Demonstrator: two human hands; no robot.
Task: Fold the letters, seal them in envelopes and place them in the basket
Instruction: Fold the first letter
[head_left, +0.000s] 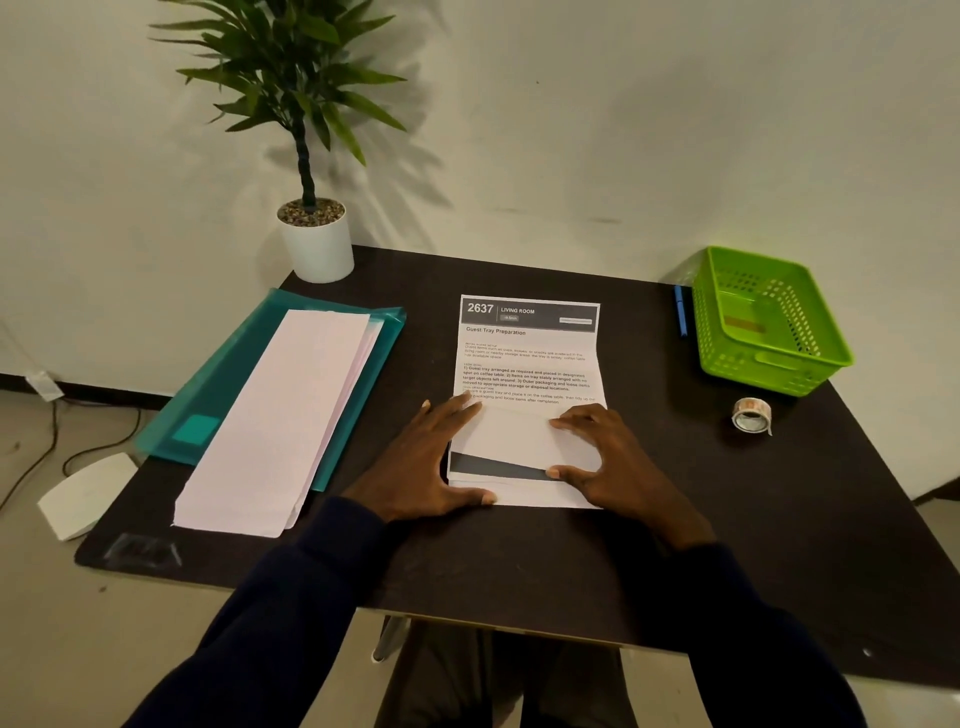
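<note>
A printed letter (527, 358) with a dark header lies in the middle of the dark table, on top of other sheets. Its near end is folded up over the page. My left hand (428, 460) lies flat on the fold's left side, thumb along the near edge. My right hand (608, 460) presses the fold's right side with spread fingers. A stack of pale pink envelopes (280, 421) rests on a teal plastic folder (218, 395) to the left. The green plastic basket (779, 364) stands at the far right; whether anything lies in it is unclear.
A roll of tape (751, 414) lies near the basket. A blue pen (680, 310) lies left of the basket. A potted plant (314, 236) stands at the table's far left corner. A white object (85, 496) sits on the floor to the left.
</note>
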